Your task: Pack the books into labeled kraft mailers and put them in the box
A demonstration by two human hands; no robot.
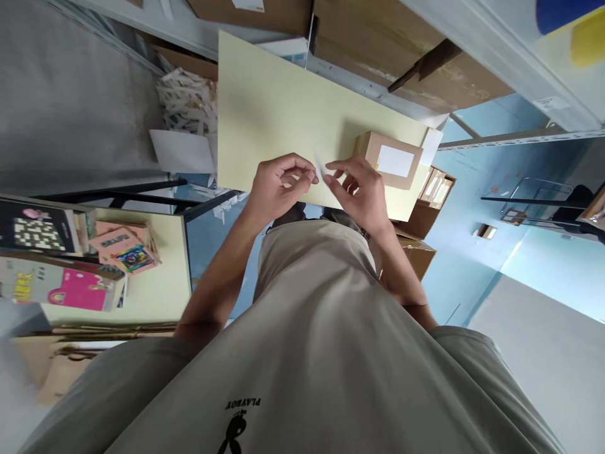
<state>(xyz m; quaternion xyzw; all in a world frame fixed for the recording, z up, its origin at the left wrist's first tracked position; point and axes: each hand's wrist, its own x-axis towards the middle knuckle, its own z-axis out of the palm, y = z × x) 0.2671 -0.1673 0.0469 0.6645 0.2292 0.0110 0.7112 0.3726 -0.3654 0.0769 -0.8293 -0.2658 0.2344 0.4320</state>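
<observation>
My left hand (pixel 283 183) is above the front edge of a pale yellow table (pixel 269 107), its thumb and fingers curled together in a pinch. Whether anything sits inside that pinch is hidden. Facing it, my right hand (pixel 358 187) has its thumb and forefinger at a thin white strip (pixel 320 165), which is blurred and stands up between both hands. The strip's lower end meets the right thumb tip. Just beyond my right hand, a brown cardboard box (pixel 401 182) lies on the table with a white label (pixel 396 161) on its upper face.
White paper (pixel 431 147) lies at the table's right end. A bin (pixel 182 151) heaped with paper scraps (pixel 186 98) stands to the left. Books (pixel 85 287) lie on a lower-left table (pixel 165 284). Large cartons (pixel 363 44) fill the shelf behind. More cartons (pixel 416 258) stand at right.
</observation>
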